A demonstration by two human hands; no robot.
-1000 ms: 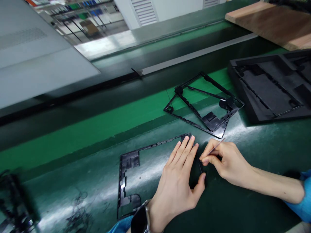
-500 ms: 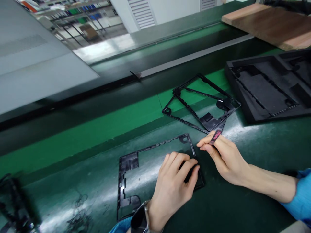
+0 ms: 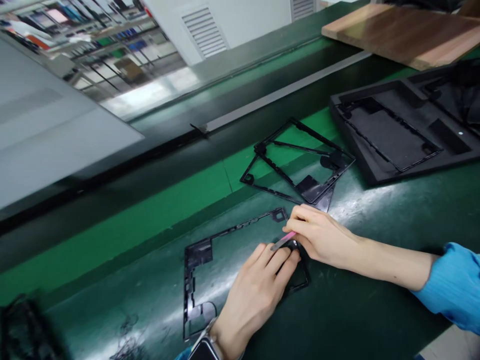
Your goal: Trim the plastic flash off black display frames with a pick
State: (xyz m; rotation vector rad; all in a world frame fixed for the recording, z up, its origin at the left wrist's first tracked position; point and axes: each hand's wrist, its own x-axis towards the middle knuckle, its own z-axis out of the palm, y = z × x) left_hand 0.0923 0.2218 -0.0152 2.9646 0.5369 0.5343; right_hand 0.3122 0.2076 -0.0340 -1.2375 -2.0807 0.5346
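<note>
A thin black plastic frame (image 3: 198, 252) lies flat on the dark green belt in front of me. My left hand (image 3: 255, 295) rests on its right side with fingers curled, pressing the frame's right edge. My right hand (image 3: 318, 235) comes in from the right and pinches a small flat strip with a pink face (image 3: 283, 241) just above the frame's right edge, its tip close to my left fingertips. A watch sits on my left wrist.
A second black frame (image 3: 296, 165) lies farther back on the belt. A black foam tray (image 3: 393, 130) with recesses stands at the right. A wooden board (image 3: 405, 32) is at the far right. Black scraps (image 3: 127, 340) lie at the lower left.
My right hand moved left and down with the strip, from above the frame's corner to its right edge. My left hand's fingers stayed curled on the frame. The view shifted slightly.
</note>
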